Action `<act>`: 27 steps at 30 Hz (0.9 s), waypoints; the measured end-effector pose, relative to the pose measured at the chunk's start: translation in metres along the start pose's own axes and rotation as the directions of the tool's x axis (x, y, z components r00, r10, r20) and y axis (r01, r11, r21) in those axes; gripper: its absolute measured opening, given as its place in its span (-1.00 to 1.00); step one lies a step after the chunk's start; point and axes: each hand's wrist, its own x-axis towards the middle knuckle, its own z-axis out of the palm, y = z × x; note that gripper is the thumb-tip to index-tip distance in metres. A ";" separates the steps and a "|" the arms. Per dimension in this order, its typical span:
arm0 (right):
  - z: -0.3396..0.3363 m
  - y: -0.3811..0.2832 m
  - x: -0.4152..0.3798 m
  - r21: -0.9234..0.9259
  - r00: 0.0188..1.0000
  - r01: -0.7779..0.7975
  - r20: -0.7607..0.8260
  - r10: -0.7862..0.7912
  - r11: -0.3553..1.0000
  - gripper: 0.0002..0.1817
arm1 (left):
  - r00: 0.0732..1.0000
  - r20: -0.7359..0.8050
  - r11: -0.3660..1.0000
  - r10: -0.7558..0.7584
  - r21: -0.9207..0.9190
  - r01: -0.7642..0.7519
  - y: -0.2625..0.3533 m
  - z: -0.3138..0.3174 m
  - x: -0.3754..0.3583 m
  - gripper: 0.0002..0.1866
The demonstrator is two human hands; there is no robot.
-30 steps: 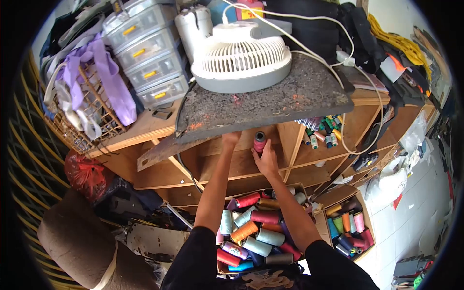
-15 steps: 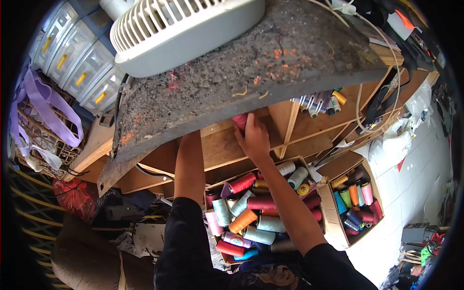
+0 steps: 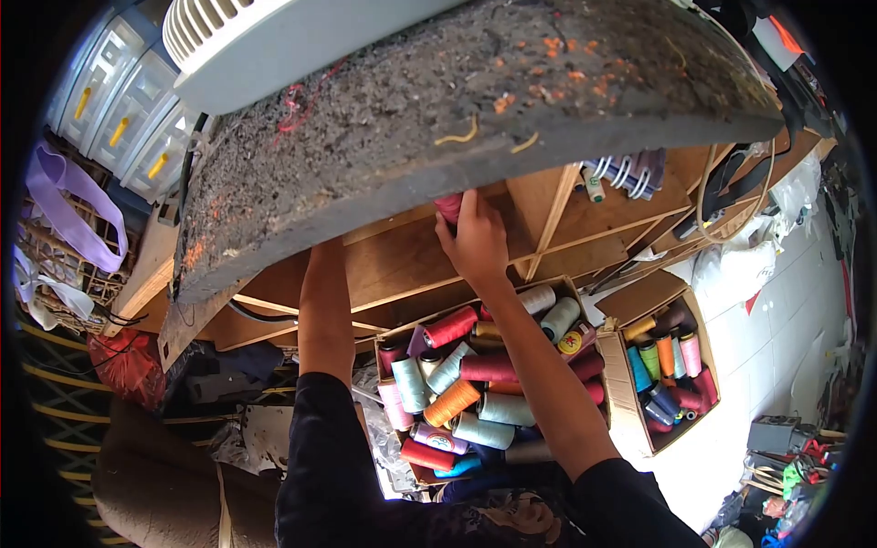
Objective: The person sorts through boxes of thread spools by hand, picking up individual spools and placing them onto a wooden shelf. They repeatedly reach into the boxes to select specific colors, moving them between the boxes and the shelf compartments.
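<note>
My right hand [image 3: 475, 239] is closed around a dark pink thread spool [image 3: 448, 206], just under the front edge of a thick, dirty grey-black slab [image 3: 393, 137]. Part of the spool is hidden by that edge. My left forearm [image 3: 326, 306] reaches up beneath the same slab, so the left hand is out of sight. Below the slab, both arms are over a wooden shelf with compartments [image 3: 402, 272]. Under my right forearm, an open cardboard box [image 3: 379, 352] holds several thread spools in red, orange, pale green and maroon.
A second box [image 3: 627, 388] of spools stands to the right. A grey-white slatted appliance [image 3: 265, 59] sits on the slab. Spiral-bound pads [image 3: 630, 172] lie in the right compartment. A loose cable [image 3: 708, 196] hangs there. Clear drawers [image 3: 123, 123] stand at left.
The view has shifted closer to the slab, which now covers more of the scene. My left forearm has moved left. My right hand still grips the pink spool at the slab's edge.
</note>
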 end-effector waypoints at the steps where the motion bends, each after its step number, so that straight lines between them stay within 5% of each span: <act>1: 0.000 0.000 0.000 0.012 1.000 0.011 -0.022 -0.011 1.000 -0.57 | 1.000 0.000 1.000 0.001 0.002 -0.001 -0.001 -0.002 0.002 -0.60; 27: 0.001 -0.001 0.000 -0.019 1.000 0.013 -0.009 -0.013 1.000 -0.61 | 0.997 -0.018 0.997 0.081 0.010 -0.081 0.042 0.045 -0.001 -0.62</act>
